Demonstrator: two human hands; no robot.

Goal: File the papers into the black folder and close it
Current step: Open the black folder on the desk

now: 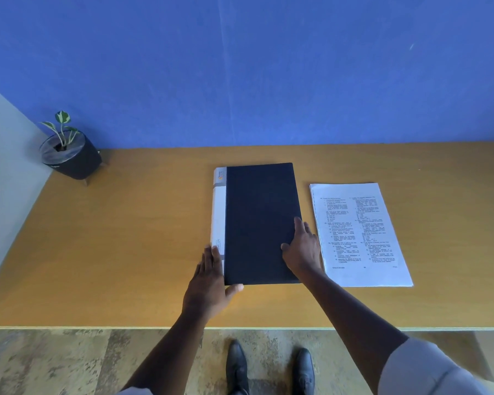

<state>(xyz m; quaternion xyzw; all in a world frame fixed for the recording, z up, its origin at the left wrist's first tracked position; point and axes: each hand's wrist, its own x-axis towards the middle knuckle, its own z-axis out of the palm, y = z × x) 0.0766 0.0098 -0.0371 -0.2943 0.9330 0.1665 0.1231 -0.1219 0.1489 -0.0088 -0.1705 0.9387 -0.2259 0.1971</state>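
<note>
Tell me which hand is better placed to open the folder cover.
Probably the right hand: it rests at the black folder's free right edge. The left hand lies at the white spine side.

The folder is plain black with a white and grey strip down its left side bearing a small orange mark, and the papers are white with two columns of fine black print. The table is golden-brown wood, the wall a flat blue. The plant has green and cream mottled leaves in a black pot, the floor is blotchy brown and grey, and the shoes are black.
</note>
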